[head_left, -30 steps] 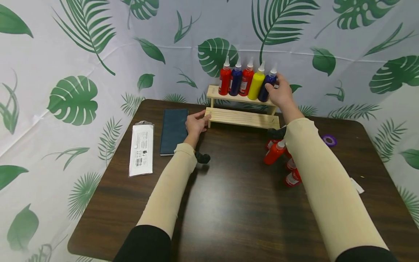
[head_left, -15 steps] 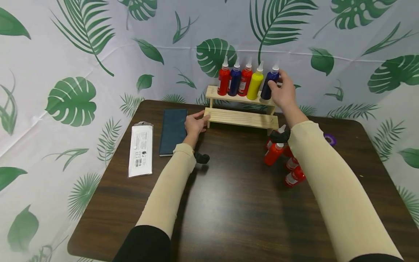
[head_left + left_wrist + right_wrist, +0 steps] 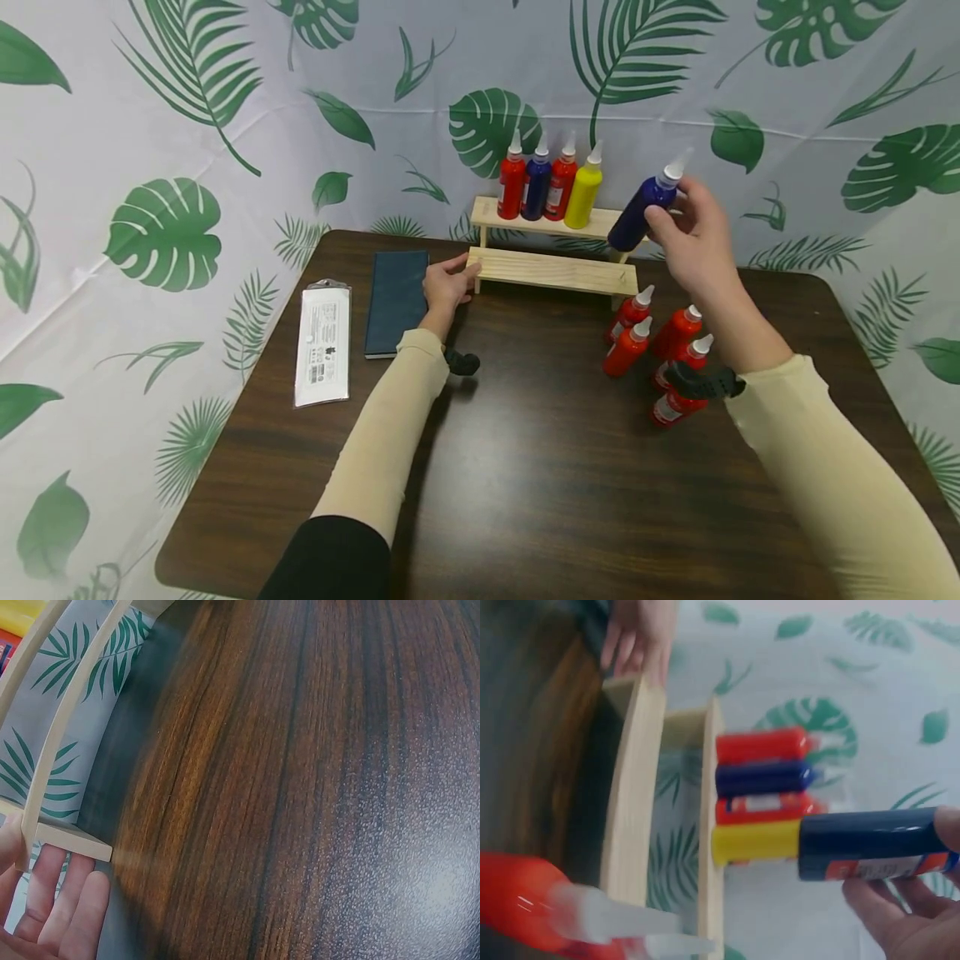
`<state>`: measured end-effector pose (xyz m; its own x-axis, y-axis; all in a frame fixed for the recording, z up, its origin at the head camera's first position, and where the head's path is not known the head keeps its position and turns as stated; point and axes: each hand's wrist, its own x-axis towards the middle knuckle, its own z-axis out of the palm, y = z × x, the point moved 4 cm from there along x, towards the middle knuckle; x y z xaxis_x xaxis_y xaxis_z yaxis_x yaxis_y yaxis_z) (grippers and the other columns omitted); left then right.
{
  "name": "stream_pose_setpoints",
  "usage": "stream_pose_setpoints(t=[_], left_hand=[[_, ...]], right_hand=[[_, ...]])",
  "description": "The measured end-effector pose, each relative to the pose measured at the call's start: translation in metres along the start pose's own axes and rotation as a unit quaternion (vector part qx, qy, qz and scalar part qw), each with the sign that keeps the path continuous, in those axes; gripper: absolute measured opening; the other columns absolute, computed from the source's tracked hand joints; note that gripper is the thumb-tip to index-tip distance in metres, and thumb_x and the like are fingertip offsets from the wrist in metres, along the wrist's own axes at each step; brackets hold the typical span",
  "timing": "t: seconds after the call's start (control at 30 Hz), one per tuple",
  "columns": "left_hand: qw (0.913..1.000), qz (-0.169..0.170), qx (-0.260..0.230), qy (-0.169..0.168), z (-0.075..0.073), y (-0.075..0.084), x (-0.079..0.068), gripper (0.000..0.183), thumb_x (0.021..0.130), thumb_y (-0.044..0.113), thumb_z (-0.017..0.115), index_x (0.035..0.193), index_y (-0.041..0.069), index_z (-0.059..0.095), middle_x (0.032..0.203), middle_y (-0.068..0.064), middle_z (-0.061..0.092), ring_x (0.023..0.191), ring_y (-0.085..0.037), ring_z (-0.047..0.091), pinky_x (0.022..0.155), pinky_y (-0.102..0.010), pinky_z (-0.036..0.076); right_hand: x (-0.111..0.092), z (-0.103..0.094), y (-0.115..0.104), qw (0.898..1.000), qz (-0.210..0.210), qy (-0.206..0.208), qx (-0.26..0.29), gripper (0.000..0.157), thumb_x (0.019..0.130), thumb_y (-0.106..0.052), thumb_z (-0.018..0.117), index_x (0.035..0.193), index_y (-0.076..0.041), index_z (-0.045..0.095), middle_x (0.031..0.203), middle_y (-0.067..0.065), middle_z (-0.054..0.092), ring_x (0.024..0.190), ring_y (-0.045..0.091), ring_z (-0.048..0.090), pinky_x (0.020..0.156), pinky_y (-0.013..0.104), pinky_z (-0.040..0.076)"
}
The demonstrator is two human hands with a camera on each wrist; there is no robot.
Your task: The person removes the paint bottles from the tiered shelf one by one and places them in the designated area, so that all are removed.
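My right hand (image 3: 693, 237) grips a dark blue squeeze bottle (image 3: 643, 212) with a white nozzle, tilted and held off the shelf. In the right wrist view its label shows above my fingers (image 3: 885, 907). A two-tier wooden rack (image 3: 555, 271) stands at the table's back. My left hand (image 3: 447, 287) holds the left end of its lower tier, thumb on top and fingers against the end support (image 3: 75, 841). On the upper tier stand two red bottles, one of them the leftmost bottle (image 3: 512, 187), a blue bottle (image 3: 537, 190) and a yellow bottle (image 3: 583, 196).
Several red bottles (image 3: 627, 348) stand on the table (image 3: 510, 467) right of centre, some partly behind my right wrist. A dark blue notebook (image 3: 396, 302) and a white package (image 3: 323, 346) lie at the left. A leaf-patterned cloth (image 3: 277, 100) hangs behind the table.
My right hand has lifted the blue bottle off the right end of the upper tier, moved it right and towards me, and tilted it. My left hand has stayed on the rack.
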<state>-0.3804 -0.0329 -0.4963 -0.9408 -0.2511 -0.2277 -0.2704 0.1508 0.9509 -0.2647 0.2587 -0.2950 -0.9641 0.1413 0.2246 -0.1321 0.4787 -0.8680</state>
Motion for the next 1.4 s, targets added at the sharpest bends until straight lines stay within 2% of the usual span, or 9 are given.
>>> stream_pose_setpoints(t=[0.23, 0.33, 0.4, 0.5, 0.6, 0.63, 0.8, 1.0, 1.4], left_hand=[[1.0, 0.003, 0.002, -0.002, 0.001, 0.001, 0.0, 0.037, 0.081, 0.033, 0.077, 0.117, 0.026, 0.071, 0.096, -0.005, 0.074, 0.077, -0.014, 0.071, 0.061, -0.032, 0.058], [1.0, 0.003, 0.004, -0.004, 0.001, 0.001, -0.001, 0.038, 0.081, 0.033, 0.077, 0.118, 0.026, 0.071, 0.099, -0.005, 0.073, 0.078, -0.014, 0.071, 0.061, -0.031, 0.058], [1.0, 0.004, 0.005, -0.004, 0.001, 0.001, -0.001, 0.038, 0.082, 0.033, 0.077, 0.119, 0.025, 0.071, 0.1, -0.005, 0.073, 0.078, -0.014, 0.071, 0.06, -0.031, 0.058], [1.0, 0.007, 0.006, -0.001, 0.0, 0.001, -0.002, 0.038, 0.082, 0.033, 0.077, 0.118, 0.025, 0.071, 0.1, -0.005, 0.073, 0.077, -0.014, 0.071, 0.06, -0.031, 0.058], [0.9999, 0.012, 0.004, 0.001, -0.001, 0.002, -0.002, 0.037, 0.082, 0.032, 0.077, 0.118, 0.026, 0.071, 0.1, -0.004, 0.073, 0.076, -0.014, 0.071, 0.059, -0.031, 0.058], [0.9999, 0.013, 0.004, 0.002, -0.001, 0.002, -0.003, 0.036, 0.082, 0.031, 0.077, 0.117, 0.026, 0.071, 0.1, -0.004, 0.073, 0.076, -0.014, 0.071, 0.059, -0.031, 0.058], [0.9999, 0.016, 0.001, -0.003, -0.001, 0.004, -0.004, 0.037, 0.082, 0.031, 0.077, 0.118, 0.026, 0.071, 0.1, -0.005, 0.073, 0.077, -0.015, 0.071, 0.059, -0.031, 0.058], [0.9999, 0.014, 0.002, -0.001, -0.001, 0.002, -0.002, 0.037, 0.082, 0.033, 0.077, 0.118, 0.026, 0.071, 0.096, -0.005, 0.074, 0.077, -0.015, 0.071, 0.057, -0.03, 0.058], [1.0, -0.003, 0.006, -0.003, 0.001, 0.0, 0.004, 0.037, 0.081, 0.034, 0.077, 0.117, 0.029, 0.071, 0.102, -0.003, 0.072, 0.077, -0.013, 0.071, 0.056, -0.029, 0.057]], right_hand=[[-0.07, -0.007, 0.01, 1.0, 0.026, -0.009, -0.009, 0.051, 0.098, -0.033, 0.053, 0.146, -0.028, 0.038, 0.144, 0.01, 0.046, 0.127, 0.03, 0.049, 0.101, 0.049, 0.043], [-0.095, -0.003, 0.02, 1.0, 0.02, -0.004, -0.021, 0.051, 0.098, -0.032, 0.054, 0.146, -0.025, 0.039, 0.141, 0.013, 0.05, 0.122, 0.025, 0.053, 0.1, 0.04, 0.046], [-0.109, 0.003, 0.028, 1.0, 0.008, 0.006, -0.028, 0.049, 0.098, -0.028, 0.055, 0.145, -0.02, 0.042, 0.137, 0.015, 0.053, 0.115, 0.02, 0.056, 0.091, 0.029, 0.051], [-0.127, 0.012, 0.044, 0.999, -0.001, 0.017, -0.04, 0.048, 0.097, -0.023, 0.057, 0.142, -0.014, 0.045, 0.131, 0.017, 0.057, 0.109, 0.016, 0.058, 0.084, 0.018, 0.049], [-0.14, 0.022, 0.064, 0.998, 0.005, 0.027, -0.048, 0.049, 0.096, -0.021, 0.06, 0.141, -0.01, 0.046, 0.128, 0.017, 0.058, 0.11, 0.021, 0.059, 0.09, 0.026, 0.051], [-0.143, 0.024, 0.071, 0.998, 0.011, 0.03, -0.053, 0.05, 0.096, -0.022, 0.06, 0.142, -0.01, 0.046, 0.129, 0.016, 0.058, 0.112, 0.024, 0.059, 0.094, 0.026, 0.049], [-0.156, 0.036, 0.1, 0.996, 0.035, 0.052, -0.062, 0.052, 0.094, -0.019, 0.062, 0.143, -0.008, 0.045, 0.134, 0.016, 0.055, 0.117, 0.032, 0.056, 0.097, 0.037, 0.047], [-0.162, 0.046, 0.116, 0.996, 0.045, 0.047, -0.068, 0.054, 0.095, -0.018, 0.06, 0.145, -0.01, 0.04, 0.143, 0.017, 0.046, 0.127, 0.037, 0.048, 0.097, 0.054, 0.043], [-0.164, 0.058, 0.124, 0.993, 0.026, 0.063, -0.096, 0.051, 0.095, -0.006, 0.058, 0.143, -0.004, 0.04, 0.143, 0.02, 0.045, 0.131, 0.036, 0.043, 0.106, 0.055, 0.035]])
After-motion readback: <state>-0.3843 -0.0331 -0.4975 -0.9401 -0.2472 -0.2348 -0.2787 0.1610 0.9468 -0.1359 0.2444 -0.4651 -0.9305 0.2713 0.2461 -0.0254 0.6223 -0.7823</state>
